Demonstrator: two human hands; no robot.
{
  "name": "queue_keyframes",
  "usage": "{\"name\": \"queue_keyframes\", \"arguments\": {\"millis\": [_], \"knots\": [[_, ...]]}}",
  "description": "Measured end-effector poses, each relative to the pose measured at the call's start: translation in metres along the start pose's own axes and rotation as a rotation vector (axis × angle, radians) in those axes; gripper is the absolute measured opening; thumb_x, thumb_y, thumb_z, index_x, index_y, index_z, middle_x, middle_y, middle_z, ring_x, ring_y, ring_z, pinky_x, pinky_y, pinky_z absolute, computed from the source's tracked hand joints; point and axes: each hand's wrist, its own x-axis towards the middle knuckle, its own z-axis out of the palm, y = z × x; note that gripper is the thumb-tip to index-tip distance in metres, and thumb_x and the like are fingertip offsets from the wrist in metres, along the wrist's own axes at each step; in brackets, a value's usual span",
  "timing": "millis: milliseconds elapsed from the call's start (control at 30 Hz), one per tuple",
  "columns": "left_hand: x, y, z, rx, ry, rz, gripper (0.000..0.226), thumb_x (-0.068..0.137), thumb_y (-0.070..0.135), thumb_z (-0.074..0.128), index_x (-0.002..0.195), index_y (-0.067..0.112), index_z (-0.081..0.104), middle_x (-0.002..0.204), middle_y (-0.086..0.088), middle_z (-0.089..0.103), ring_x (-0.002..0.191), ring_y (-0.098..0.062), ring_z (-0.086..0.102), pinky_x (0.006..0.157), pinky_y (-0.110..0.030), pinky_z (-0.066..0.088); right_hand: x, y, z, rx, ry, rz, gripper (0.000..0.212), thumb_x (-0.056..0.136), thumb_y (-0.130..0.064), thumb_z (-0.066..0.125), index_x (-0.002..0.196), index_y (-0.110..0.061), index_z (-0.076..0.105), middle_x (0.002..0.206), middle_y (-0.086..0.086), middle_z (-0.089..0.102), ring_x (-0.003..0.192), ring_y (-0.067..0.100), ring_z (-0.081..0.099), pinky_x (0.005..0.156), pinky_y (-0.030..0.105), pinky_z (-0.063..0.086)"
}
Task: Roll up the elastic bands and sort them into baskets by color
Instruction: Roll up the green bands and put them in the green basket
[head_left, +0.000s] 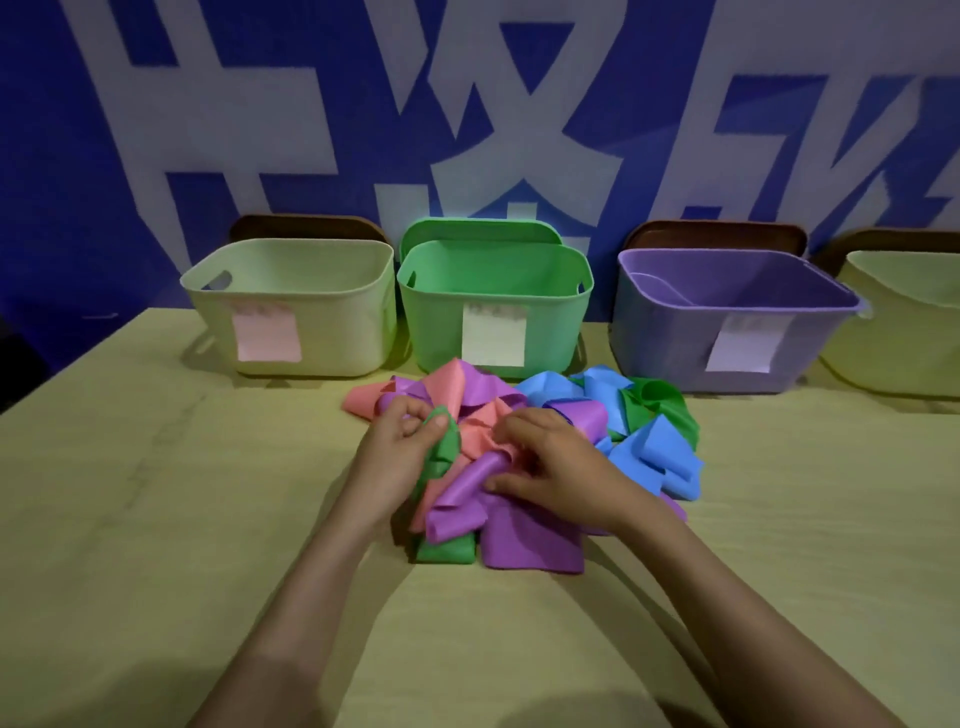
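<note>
Four baskets stand in a row at the far edge of the table (156, 519): a cream basket (337, 332), a green basket (431, 332), a purple basket (660, 343) and a second pale basket (893, 358) that the right edge of the frame cuts off. Three carry paper labels whose writing is too blurred to read. Just in front of the green and purple baskets lies the pile of elastic bands (649, 452), pink, purple, blue and green all tangled, so how many there are cannot be counted. The left hand (395, 452) pinches a green band (441, 457) between thumb and curled fingers at the pile's left side; the band's lower part vanishes under other bands. The right hand (561, 467) lies on the middle of the pile, fingers bent over a pink fold and thumb against a half-rolled purple band (467, 486); whether it actually grips either cannot be told. Brown lids behind the baskets are mostly hidden.
</note>
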Motion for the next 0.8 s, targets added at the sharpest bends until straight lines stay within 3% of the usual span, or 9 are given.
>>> {"name": "queue_keyframes", "arguments": {"millis": [67,133,233,333,433,567,633,700,800], "knots": [[-0.007,0.019,-0.001,-0.065,0.014,0.029,0.015,0.093,0.014,0.056,0.080,0.017,0.050,0.078,-0.003,0.060,0.071,-0.017,0.055,0.065,-0.028,0.040,-0.008,-0.012,-0.010,0.124,0.056,0.071,0.017,0.082,-0.024,0.070,0.087,-0.018,0.055,0.079,-0.002,0.055,0.073,0.011,0.048,0.068,0.024,0.040],[-0.014,0.037,-0.003,0.016,0.007,0.058,0.011,0.097,0.025,0.049,0.088,0.018,0.050,0.091,-0.003,0.060,0.077,-0.016,0.055,0.067,-0.029,0.041,-0.015,-0.017,-0.019,0.278,0.161,0.187,0.024,0.084,-0.015,0.068,0.077,-0.023,0.046,0.066,-0.007,0.047,0.058,0.002,0.043,0.056,0.016,0.035],[-0.017,0.056,-0.006,0.119,-0.044,0.039,0.018,0.099,0.033,0.043,0.105,0.016,0.047,0.104,-0.001,0.055,0.079,-0.009,0.052,0.069,-0.026,0.044,-0.019,-0.012,-0.034,0.591,0.382,0.343,0.024,0.084,-0.006,0.066,0.076,-0.019,0.048,0.069,-0.001,0.050,0.064,0.008,0.047,0.060,0.024,0.039],[-0.017,0.068,-0.011,0.130,-0.203,-0.003,0.033,0.088,0.026,0.065,0.112,0.016,0.046,0.112,-0.007,0.057,0.092,-0.018,0.059,0.071,-0.031,0.053,-0.015,-0.003,-0.053,0.750,0.525,0.431,0.022,0.086,-0.001,0.062,0.079,-0.018,0.051,0.076,0.003,0.057,0.070,0.014,0.051,0.061,0.026,0.040],[-0.019,0.079,-0.007,0.084,-0.297,0.082,0.030,0.088,0.005,0.062,0.117,0.010,0.054,0.108,-0.009,0.061,0.086,-0.015,0.059,0.071,-0.022,0.051,-0.009,0.002,-0.067,0.706,0.578,0.497,0.020,0.086,0.000,0.060,0.083,-0.017,0.049,0.082,0.008,0.056,0.073,0.016,0.051,0.062,0.028,0.041],[-0.010,0.102,-0.003,-0.130,-0.052,0.214,0.008,0.095,0.008,0.052,0.100,0.013,0.056,0.073,-0.002,0.055,0.060,-0.010,0.050,0.052,-0.016,0.041,0.003,0.006,-0.083,0.874,0.597,0.503,0.013,0.089,-0.005,0.057,0.099,0.001,0.052,0.086,0.018,0.061,0.071,0.026,0.059,0.061,0.032,0.047],[-0.001,0.114,-0.005,-0.231,0.028,0.224,0.007,0.095,0.010,0.053,0.092,0.015,0.057,0.073,-0.002,0.058,0.060,-0.011,0.053,0.057,-0.023,0.044,0.007,0.007,-0.087,0.880,0.615,0.557,0.012,0.090,-0.005,0.054,0.099,0.002,0.052,0.078,0.017,0.057,0.061,0.022,0.054,0.055,0.029,0.042],[0.004,0.124,-0.004,-0.233,0.033,0.274,0.014,0.095,0.009,0.053,0.085,0.018,0.057,0.076,-0.001,0.059,0.064,-0.011,0.056,0.064,-0.028,0.047,0.007,0.011,-0.087,0.656,0.535,0.635,0.010,0.092,-0.008,0.053,0.082,-0.006,0.053,0.070,0.010,0.052,0.057,0.016,0.047,0.052,0.027,0.037],[0.008,0.133,0.001,-0.335,-0.082,0.287,0.011,0.095,0.007,0.052,0.089,0.014,0.058,0.073,-0.004,0.060,0.053,-0.008,0.060,0.053,-0.025,0.053,0.002,0.012,-0.088,0.229,0.091,0.707,0.013,0.094,-0.022,0.053,0.089,-0.012,0.061,0.081,0.006,0.058,0.065,0.013,0.053,0.057,0.023,0.041]]}}
